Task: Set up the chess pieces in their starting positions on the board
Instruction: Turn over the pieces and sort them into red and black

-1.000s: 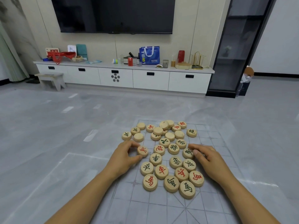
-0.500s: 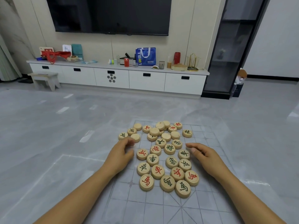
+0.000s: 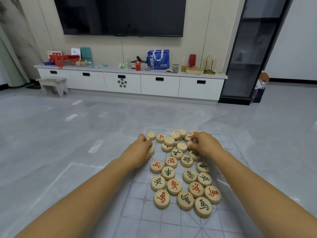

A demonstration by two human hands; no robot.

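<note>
Grey tiled floor (image 3: 51, 134), thin transparent board (image 3: 137, 212) laid flat on it. Left hand (image 3: 139, 152): fingers curled around a blank wooden piece (image 3: 151, 150) at the pile's left edge; right hand (image 3: 206, 144): fingers pinching another blank piece (image 3: 190, 144) at the far right. Remaining pieces (image 3: 174, 186) lie jumbled mid-board, many face up with red or green characters.

I observed a grey, glossy tiled floor (image 3: 72, 134) carrying pale streaks of reflected light. On the cream panelled wall (image 3: 202, 31) hung a large dark television (image 3: 120, 14). Beneath it ran a long white cabinet (image 3: 130, 83) with black drawer handles; its top held a blue bag (image 3: 158, 59), a red can (image 3: 138, 65) and red cloth (image 3: 64, 58). A small pale stool (image 3: 53, 85) stood at its left end, near a green curtain (image 3: 8, 66). A tall black glass-fronted cabinet (image 3: 248, 48) stood to the right.
</note>
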